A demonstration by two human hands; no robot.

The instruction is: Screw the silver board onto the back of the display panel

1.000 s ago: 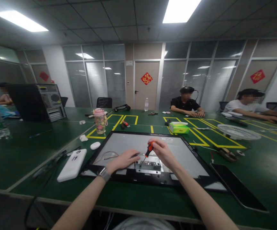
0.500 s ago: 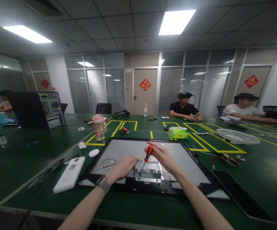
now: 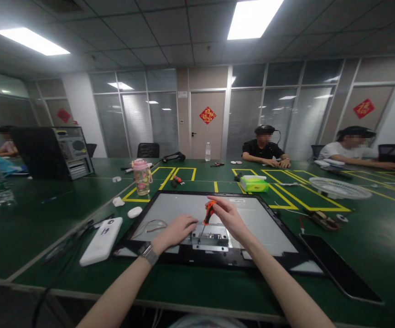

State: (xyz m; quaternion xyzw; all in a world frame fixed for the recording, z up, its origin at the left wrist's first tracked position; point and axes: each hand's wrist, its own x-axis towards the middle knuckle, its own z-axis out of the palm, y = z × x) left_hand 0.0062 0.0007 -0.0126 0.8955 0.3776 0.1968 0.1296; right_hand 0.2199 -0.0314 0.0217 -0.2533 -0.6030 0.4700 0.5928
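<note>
Gripping an orange-and-black screwdriver (image 3: 210, 212), the right hand (image 3: 230, 219) has its fingers closed around the handle, whose shaft slants down to the left part of a metal bracket (image 3: 211, 248). That bracket sits near the close edge of a large flat panel (image 3: 177, 205), grey with a black frame, lying on the green tabletop (image 3: 184, 291). Palm down, the left hand (image 3: 176, 231) lies over the panel, its fingertips at the bracket's left end; whether they pinch its edge I cannot tell. A watch (image 3: 148, 253) circles the left wrist. Thin wires (image 3: 151, 224) lie on the panel just beyond the left hand. Left of the panel are a white phone-shaped device (image 3: 101, 241) and a small white case (image 3: 135, 212); near its right corner lies a dark slab-like device (image 3: 341, 269).
</note>
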